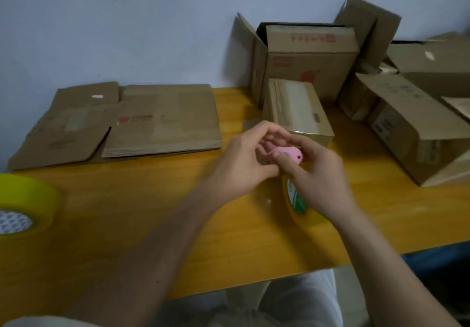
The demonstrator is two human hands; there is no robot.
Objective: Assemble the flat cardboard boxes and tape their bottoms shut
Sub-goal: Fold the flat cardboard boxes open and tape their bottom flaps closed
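Both my hands meet over the middle of the orange table (157, 214). My right hand (318, 174) grips a small pink cutter (288, 154), and a yellow tape roll (297, 203) stands on edge under its palm. My left hand (244, 158) curls its fingers against the cutter's front end. Just behind my hands stands a small assembled box (297, 108) with clear tape along its top seam. Flat cardboard boxes (119, 120) lie stacked at the back left.
A second yellow tape roll (23, 204) lies at the left edge. Several assembled and open boxes (310, 59) crowd the back right against the wall, one long box (401, 123) lying on its side. My lap shows below the table's front edge.
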